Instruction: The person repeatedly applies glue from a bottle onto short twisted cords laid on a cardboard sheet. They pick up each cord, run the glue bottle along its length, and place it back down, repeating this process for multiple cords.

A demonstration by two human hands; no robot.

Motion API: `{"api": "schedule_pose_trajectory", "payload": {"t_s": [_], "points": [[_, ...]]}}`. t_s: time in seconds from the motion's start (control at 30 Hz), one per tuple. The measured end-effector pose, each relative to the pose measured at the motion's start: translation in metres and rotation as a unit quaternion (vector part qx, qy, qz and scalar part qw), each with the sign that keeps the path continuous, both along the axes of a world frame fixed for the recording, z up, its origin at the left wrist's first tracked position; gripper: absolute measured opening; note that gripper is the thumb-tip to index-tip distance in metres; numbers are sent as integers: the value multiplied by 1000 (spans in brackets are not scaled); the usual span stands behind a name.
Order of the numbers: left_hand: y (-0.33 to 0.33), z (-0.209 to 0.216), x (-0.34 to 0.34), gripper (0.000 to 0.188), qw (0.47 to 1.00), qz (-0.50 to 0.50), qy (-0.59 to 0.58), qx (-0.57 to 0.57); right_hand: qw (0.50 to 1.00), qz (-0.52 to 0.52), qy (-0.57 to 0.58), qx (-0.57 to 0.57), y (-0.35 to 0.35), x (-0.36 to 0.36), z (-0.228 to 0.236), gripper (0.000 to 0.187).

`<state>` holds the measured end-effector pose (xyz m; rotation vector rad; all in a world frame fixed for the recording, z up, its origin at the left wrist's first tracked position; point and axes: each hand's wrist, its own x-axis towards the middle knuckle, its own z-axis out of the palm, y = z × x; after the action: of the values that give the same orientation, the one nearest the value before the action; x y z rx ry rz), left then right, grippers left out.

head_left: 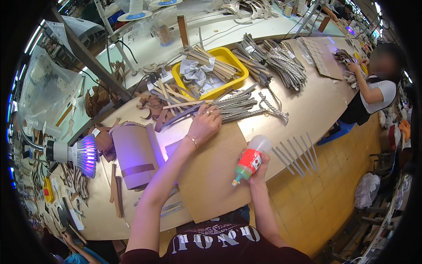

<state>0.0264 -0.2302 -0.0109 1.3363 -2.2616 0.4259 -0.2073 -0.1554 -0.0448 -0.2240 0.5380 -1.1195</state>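
Observation:
My left hand [205, 125] reaches to a pile of grey strips [237, 102], its fingers bent and closed on strips at the pile's near left end. The fingertips are partly hidden among them. Braided grey and silver cords [274, 108] lie at the pile's right. In my right hand [260, 171] is a squeeze bottle [251, 159] with a clear body, a red label and a green nozzle end. I hold it tilted, nozzle pointing down and left, above the right edge of a cardboard sheet [211, 171].
Behind the pile stands a yellow tray [239, 79] of tan strips and cloth. Several thin grey strips [299, 154] stick out over the table's right edge. A brown roll [134, 154] and a purple-lit lamp [83, 155] are at left. A co-worker [373, 88] sits at far right.

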Motion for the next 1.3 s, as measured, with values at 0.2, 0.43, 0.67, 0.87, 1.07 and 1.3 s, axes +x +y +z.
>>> {"api": "schedule_pose_trajectory", "payload": {"t_s": [0.2, 0.43, 0.67, 0.87, 1.07, 1.3], "points": [[104, 11, -17, 19, 995, 61, 62, 46, 871, 65, 470, -129, -12, -45, 37, 69], [179, 10, -54, 45, 956, 147, 119, 225, 762, 137, 616, -148, -37, -60, 71, 65], [161, -4, -81, 56, 922, 104, 172, 331, 838, 49, 541, -47, -21, -56, 70, 57], [163, -14, -70, 46, 936, 109, 133, 306, 806, 71, 584, -69, -18, -43, 79, 66], [161, -8, -51, 34, 939, 154, 202, 231, 478, 184, 832, -211, -70, 0, 103, 90], [186, 8, -57, 68, 900, 235, 194, 312, 437, 160, 829, -310, -106, 53, 91, 96]]}}
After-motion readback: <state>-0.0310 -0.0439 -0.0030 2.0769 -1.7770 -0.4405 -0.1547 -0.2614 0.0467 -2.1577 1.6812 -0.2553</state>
